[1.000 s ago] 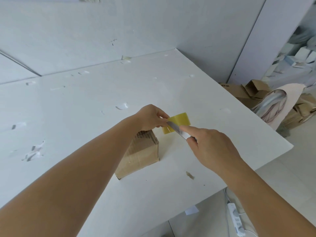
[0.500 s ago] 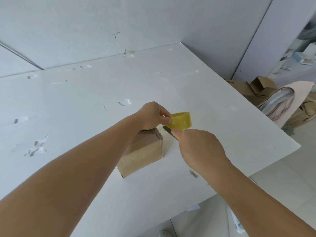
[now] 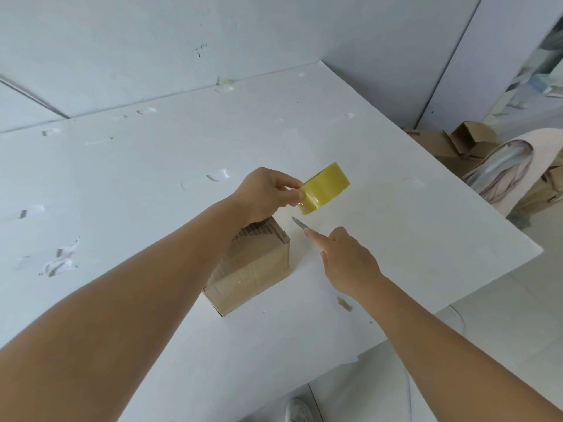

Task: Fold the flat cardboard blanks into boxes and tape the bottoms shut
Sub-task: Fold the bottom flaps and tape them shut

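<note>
Left hand (image 3: 268,193) up above the table, thumb and fingers pinching the yellow tape roll (image 3: 324,188) at its near edge, roll tilted and clear of everything below. Right hand (image 3: 347,260) lower and to the right, fingers curled round a knife handle with the index finger stretched along it; the grey blade (image 3: 298,223) sticks out past the fingertip, pointing up-left toward the roll but not touching it. Folded cardboard box (image 3: 253,269) sits on the white table (image 3: 396,239) directly under the left wrist, glossy tape across its upper face, just left of the blade. Small brown scrap (image 3: 345,303) on the table near the right wrist. Loose cardboard pile (image 3: 463,141) on the floor past the table's far right edge.
</note>
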Tool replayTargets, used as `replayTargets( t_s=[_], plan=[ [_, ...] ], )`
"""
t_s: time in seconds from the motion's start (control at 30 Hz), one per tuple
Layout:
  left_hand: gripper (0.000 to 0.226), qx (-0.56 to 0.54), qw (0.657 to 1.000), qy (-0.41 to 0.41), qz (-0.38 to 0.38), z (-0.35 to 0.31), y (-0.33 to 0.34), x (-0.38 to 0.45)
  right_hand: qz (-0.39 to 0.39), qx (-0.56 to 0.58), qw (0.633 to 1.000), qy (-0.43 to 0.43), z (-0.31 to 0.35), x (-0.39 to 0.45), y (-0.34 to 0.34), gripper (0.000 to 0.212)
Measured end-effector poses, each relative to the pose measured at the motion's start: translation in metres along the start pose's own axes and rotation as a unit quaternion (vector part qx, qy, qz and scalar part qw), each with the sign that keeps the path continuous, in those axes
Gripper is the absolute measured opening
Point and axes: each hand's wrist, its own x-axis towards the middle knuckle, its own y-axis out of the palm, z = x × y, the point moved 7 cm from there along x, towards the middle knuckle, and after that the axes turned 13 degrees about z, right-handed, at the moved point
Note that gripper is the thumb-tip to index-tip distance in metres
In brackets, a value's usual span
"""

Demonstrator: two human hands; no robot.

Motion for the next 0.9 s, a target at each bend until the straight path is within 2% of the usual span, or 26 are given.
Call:
replayTargets(
  t_s=[0.1,0.23,0.3,0.4,0.47,0.57,0.6,0.73,0.9],
  plan=[
    [0.009,-0.010,1.000,-0.008,-0.005,0.001,0.000,-0.001,0.005,0.023,1.000,0.007,-0.005,0.002,0.009,0.062],
    [0.008,-0.014,1.000,-0.012,-0.010,0.001,0.000,-0.001,-0.034,0.044,0.998,-0.016,-0.002,0.000,0.000,0.048],
    [0.008,-0.018,1.000,-0.013,-0.009,0.001,0.001,-0.001,-0.080,0.195,0.976,-0.051,0.006,-0.006,-0.012,0.041],
    [0.009,-0.015,1.000,-0.014,-0.013,0.000,0.001,-0.002,-0.063,0.491,0.867,-0.053,0.023,-0.012,-0.017,0.039],
    [0.013,-0.009,1.000,-0.016,-0.017,-0.001,0.000,-0.003,-0.024,0.599,0.799,-0.041,0.037,-0.009,-0.011,0.045],
    [0.011,-0.013,1.000,-0.016,-0.018,-0.001,-0.001,-0.005,0.005,0.711,0.703,-0.019,0.052,-0.001,-0.002,0.035],
    [0.009,-0.016,1.000,-0.014,-0.017,-0.001,-0.001,-0.005,0.001,0.729,0.684,-0.014,0.055,0.002,-0.002,0.032],
    [0.008,-0.032,0.999,-0.013,-0.013,-0.001,0.001,-0.004,-0.031,0.748,0.662,0.025,0.058,0.007,-0.003,0.028],
    [0.008,-0.073,0.997,0.015,-0.020,-0.001,0.000,-0.010,-0.060,0.740,0.669,0.043,0.061,0.007,-0.003,0.025]
  ],
)
